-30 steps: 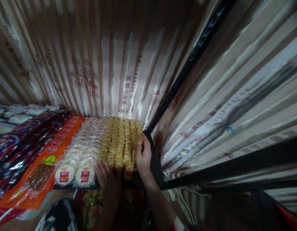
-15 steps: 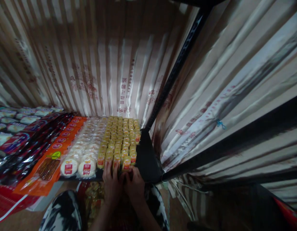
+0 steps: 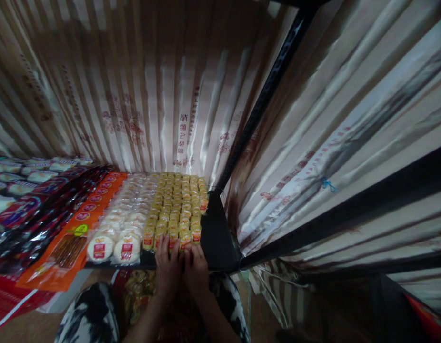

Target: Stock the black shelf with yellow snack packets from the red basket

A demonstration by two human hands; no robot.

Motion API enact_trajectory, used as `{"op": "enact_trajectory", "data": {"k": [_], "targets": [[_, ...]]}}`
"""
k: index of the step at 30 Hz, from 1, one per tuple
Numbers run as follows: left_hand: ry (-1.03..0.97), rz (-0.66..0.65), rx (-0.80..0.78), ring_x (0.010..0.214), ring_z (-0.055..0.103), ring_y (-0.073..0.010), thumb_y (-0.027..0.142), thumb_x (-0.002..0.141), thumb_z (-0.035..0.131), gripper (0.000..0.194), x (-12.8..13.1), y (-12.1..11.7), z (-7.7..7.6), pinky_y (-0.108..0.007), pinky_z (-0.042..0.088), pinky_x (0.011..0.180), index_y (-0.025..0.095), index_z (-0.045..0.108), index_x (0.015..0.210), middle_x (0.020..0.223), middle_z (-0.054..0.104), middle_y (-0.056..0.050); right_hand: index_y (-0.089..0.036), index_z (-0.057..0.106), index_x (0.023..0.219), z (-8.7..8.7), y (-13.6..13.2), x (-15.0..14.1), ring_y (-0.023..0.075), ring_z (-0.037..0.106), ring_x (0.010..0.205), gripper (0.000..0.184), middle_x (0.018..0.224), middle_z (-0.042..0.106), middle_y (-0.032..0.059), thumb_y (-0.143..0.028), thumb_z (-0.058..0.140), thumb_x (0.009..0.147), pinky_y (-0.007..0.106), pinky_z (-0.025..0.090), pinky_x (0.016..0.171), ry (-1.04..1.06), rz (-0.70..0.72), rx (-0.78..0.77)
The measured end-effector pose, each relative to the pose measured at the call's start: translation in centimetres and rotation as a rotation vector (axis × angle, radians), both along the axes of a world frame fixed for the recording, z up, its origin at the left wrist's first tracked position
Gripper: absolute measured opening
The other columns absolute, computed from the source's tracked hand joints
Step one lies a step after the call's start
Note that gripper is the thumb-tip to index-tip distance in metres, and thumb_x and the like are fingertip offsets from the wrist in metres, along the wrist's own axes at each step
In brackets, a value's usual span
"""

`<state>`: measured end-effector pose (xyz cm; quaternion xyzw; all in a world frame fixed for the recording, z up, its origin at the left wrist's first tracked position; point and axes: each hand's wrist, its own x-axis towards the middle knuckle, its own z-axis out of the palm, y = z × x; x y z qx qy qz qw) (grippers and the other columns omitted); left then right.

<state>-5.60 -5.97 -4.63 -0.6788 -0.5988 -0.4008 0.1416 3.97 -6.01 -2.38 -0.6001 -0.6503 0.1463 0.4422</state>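
Note:
Rows of small yellow wrapped snack packs (image 3: 179, 207) lie in a block on a dark shelf (image 3: 215, 243). My left hand (image 3: 167, 272) lies flat at the shelf's front edge with its fingers stretched onto the nearest yellow packs. My right hand (image 3: 196, 270) sits right beside it, touching it, fingers curled down at the front row. Whether the right fingers hold a pack is hidden. Beside the yellow block lie rows of round white packs with red labels (image 3: 115, 240).
Orange sausage packs (image 3: 68, 240) and dark red glossy packs (image 3: 25, 216) fill the shelf to the left. Pleated shiny printed curtains (image 3: 163, 90) hang behind and to the right, with a black frame post (image 3: 263, 102). A bag of snacks (image 3: 136, 297) rests below, near my patterned trousers (image 3: 86, 314).
My right hand has come back from the right side of the yellow block to its front edge and now lies against my left hand. The view has shifted slightly.

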Motion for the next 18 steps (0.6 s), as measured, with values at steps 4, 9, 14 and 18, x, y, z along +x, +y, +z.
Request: {"op": "enact_trajectory", "data": {"k": [4,9,14,18], "targets": [[0.038,-0.015,0.025,0.130,0.031,-0.0327,0.019,0.082,0.056,0.030,0.2,-0.1,0.3,-0.047,0.042,0.092,0.018,0.059,0.111,0.132,0.042,-0.017,-0.022,0.056,0.084,0.2,-0.2,0.3,0.0156,0.058,0.078,0.025,0.081,0.061,0.0034,-0.022,0.033,0.091,0.027,0.047,0.073,0.000,0.059,-0.002],[0.068,-0.010,0.030,0.131,0.029,-0.0330,0.019,0.082,0.056,0.029,0.3,0.0,0.8,-0.048,0.041,0.092,0.021,0.059,0.111,0.131,0.042,-0.017,-0.022,0.057,0.086,1.0,-0.7,1.1,0.0172,0.056,0.080,0.023,0.083,0.063,0.0044,-0.019,0.035,0.089,0.030,0.046,0.075,-0.098,0.100,0.064],[0.070,-0.012,0.064,0.132,0.027,-0.0334,0.020,0.081,0.059,0.027,0.4,0.5,0.8,-0.049,0.039,0.094,0.018,0.058,0.107,0.130,0.042,-0.018,-0.018,0.061,0.097,4.4,1.3,1.9,0.0196,0.054,0.090,0.025,0.093,0.066,0.0078,-0.019,0.037,0.089,0.034,0.043,0.083,-0.188,0.043,0.147],[0.056,0.004,0.119,0.132,0.028,-0.0323,0.017,0.079,0.060,0.027,0.6,0.9,0.1,-0.049,0.040,0.095,0.019,0.056,0.106,0.131,0.043,-0.016,-0.019,0.059,0.115,7.6,5.1,2.0,0.0227,0.043,0.113,0.034,0.114,0.063,0.0052,-0.017,0.039,0.087,0.038,0.036,0.095,-0.411,0.087,0.069]]}}
